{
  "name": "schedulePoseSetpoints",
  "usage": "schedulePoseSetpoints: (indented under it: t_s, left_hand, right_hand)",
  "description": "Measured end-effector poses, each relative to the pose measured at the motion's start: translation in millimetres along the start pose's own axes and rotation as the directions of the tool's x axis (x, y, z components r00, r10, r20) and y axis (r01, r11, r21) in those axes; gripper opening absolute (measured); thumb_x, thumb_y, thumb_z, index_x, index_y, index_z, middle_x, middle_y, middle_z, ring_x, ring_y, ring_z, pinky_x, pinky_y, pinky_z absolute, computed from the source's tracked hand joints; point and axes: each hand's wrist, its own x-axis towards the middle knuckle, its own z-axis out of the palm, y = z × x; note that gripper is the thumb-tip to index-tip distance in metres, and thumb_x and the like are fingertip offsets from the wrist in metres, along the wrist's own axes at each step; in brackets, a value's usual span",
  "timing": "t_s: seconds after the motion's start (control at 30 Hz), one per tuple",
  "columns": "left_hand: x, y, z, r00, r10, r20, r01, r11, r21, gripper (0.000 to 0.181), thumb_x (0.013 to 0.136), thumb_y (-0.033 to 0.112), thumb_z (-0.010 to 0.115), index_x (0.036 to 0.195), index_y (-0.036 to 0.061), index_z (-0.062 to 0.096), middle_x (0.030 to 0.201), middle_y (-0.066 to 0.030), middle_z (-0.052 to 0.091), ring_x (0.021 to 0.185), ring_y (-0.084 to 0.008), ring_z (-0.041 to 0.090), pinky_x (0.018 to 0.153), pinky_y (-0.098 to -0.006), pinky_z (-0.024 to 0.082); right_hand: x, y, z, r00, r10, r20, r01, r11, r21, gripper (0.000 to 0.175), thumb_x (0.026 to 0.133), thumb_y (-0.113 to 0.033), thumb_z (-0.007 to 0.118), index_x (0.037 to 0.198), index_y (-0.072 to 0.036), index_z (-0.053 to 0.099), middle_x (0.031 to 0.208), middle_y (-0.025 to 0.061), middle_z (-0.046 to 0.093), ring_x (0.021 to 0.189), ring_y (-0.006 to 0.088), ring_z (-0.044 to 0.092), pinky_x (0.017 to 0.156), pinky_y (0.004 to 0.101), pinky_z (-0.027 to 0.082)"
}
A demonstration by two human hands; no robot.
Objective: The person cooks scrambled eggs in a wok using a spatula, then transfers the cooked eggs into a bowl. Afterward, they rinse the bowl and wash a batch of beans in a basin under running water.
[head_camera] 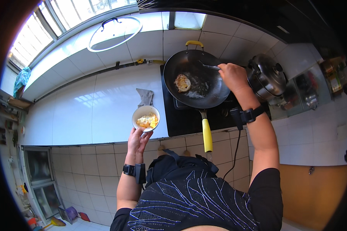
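Note:
My left hand [138,139] grips a small white bowl [135,115] by its near side, just over the counter's front edge. Fried egg [147,120] with yellow yolk showing lies in the bowl. Over the right side of a dark wok [173,63], my right hand [233,75] holds a thin metal utensil [211,67]; its tip, above the wok's inner surface, is too small to identify. One browned fried egg [182,83] rests left of centre in the wok, with oily residue beside it. The wok's yellow handle [207,135] points toward my body.
The wok sits on a black cooktop [179,124]. A lidded steel pot [267,76] stands close on the right. A grey cloth [145,96] lies on the white counter [72,115] behind the bowl. A glass lid [115,34] leans by the window. A cable [236,156] hangs from my right wrist.

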Motion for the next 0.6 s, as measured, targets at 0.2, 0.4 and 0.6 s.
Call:
schedulePoseSetpoints:
  t_s: [0.2, 0.4, 0.6]
  left_hand:
    - [3.3, -0.8, 0.7, 1.0, -0.008, 0.003, 0.008, 1.0, -0.007, 0.054, 0.087, -0.003, 0.053, 0.137, 0.0036, 0.032, 0.129, -0.0235, 0.046, 0.11, -0.0363, 0.058, 0.091, -0.046, 0.056]
    - [6.3, -2.7, -5.8, 1.0, 0.005, 0.001, -0.005, 0.999, -0.031, 0.054, 0.087, -0.002, 0.054, 0.137, 0.0031, 0.031, 0.127, -0.0234, 0.048, 0.108, -0.0361, 0.06, 0.087, -0.0442, 0.058]
    - [6.7, -0.4, -2.8, 1.0, 0.003, 0.004, -0.003, 1.0, -0.009, 0.05, 0.087, -0.002, 0.054, 0.133, 0.0019, 0.036, 0.124, -0.0224, 0.051, 0.105, -0.0347, 0.061, 0.085, -0.0437, 0.059]
  right_hand:
    - [-4.3, -50.4, 12.3, 0.977, -0.212, 0.035, 0.215, 0.97, -0.115, 0.013, 0.084, -0.014, 0.064, 0.093, -0.015, 0.072, 0.076, 0.0083, 0.063, 0.071, 0.0271, 0.067, 0.062, 0.0354, 0.055]
    - [-23.3, -56.0, -19.7, 0.971, -0.212, 0.109, 0.217, 0.976, -0.036, 0.012, 0.083, -0.015, 0.066, 0.092, -0.013, 0.073, 0.077, 0.0078, 0.064, 0.072, 0.027, 0.067, 0.063, 0.0355, 0.054]
    - [-9.0, -43.7, -12.2, 0.988, -0.154, -0.014, 0.154, 0.988, -0.02, 0.016, 0.083, -0.017, 0.069, 0.098, -0.014, 0.072, 0.076, 0.0073, 0.062, 0.071, 0.0261, 0.066, 0.063, 0.0347, 0.054]
